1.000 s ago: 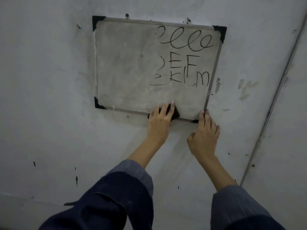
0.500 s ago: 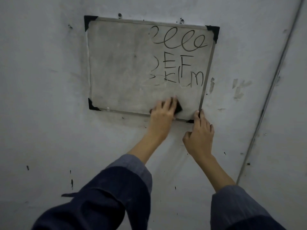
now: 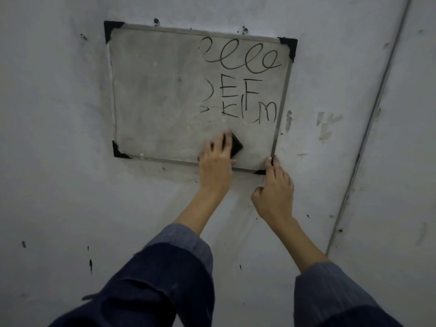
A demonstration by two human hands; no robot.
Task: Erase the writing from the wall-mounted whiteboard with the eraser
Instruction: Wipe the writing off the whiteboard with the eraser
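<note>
A wall-mounted whiteboard (image 3: 153, 95) with a metal frame and black corner caps hangs on a scuffed grey wall (image 3: 54, 161). Its left part is smudged grey and bare of letters. The left hand (image 3: 215, 159) lies flat over a black eraser (image 3: 236, 145), its grip spread with fairly straight fingers pressing the eraser against the board's lower middle, just above the bottom frame. Black writing (image 3: 245, 90) fills the upper right of the board: a row of loops, then letters, the lowest ones partly smeared. The right hand (image 3: 274, 192) rests at the board's bottom right corner, fingers straight, fingertips touching the frame, pinching nothing.
</note>
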